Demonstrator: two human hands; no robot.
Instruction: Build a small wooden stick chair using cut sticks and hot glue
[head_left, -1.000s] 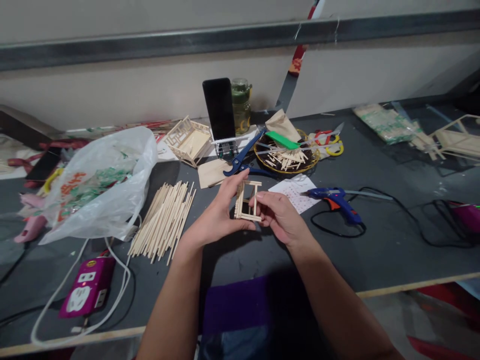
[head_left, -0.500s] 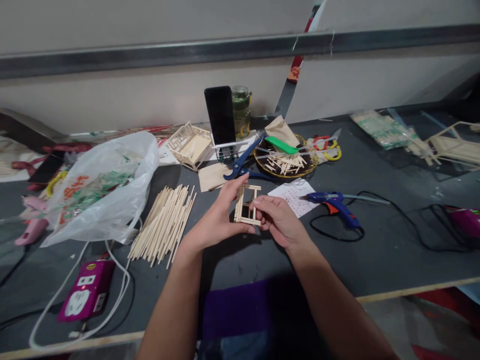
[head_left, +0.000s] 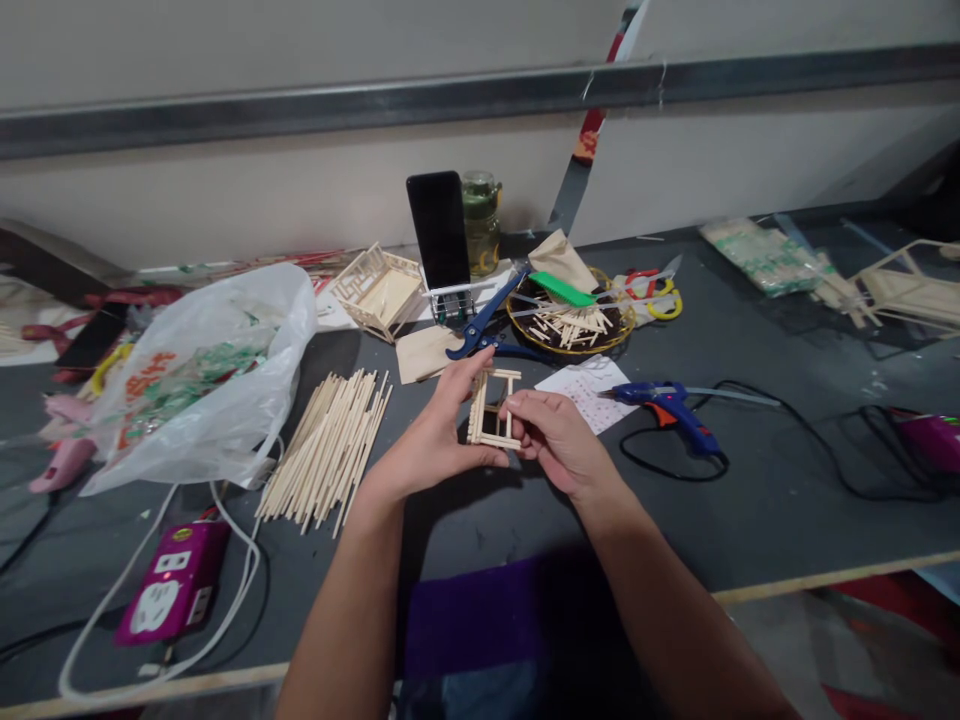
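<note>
A small frame of pale wooden sticks [head_left: 495,440] is held above the dark table between my two hands. My left hand [head_left: 442,430] grips its left side, thumb below and fingers above. At the right side, my right hand [head_left: 553,432] pinches an upright stick of the frame between thumb and forefinger; its other fingers are curled underneath. Left of my hands lies a spread pile of long wooden sticks [head_left: 326,450]. To the right, a blue glue gun [head_left: 671,405] rests with its nozzle over a printed sheet of paper [head_left: 581,392].
Behind my hands are blue cutters [head_left: 480,325], a basket of short sticks [head_left: 574,345], a phone [head_left: 439,230] and a wooden stick box [head_left: 382,290]. A plastic bag [head_left: 202,370] and a purple power strip [head_left: 174,580] with looped cable occupy the left. Scissors [head_left: 664,300] lie beyond the basket.
Almost nothing differs. Both hands keep the stick frame in the same hold, and the whole view has shifted very slightly.
</note>
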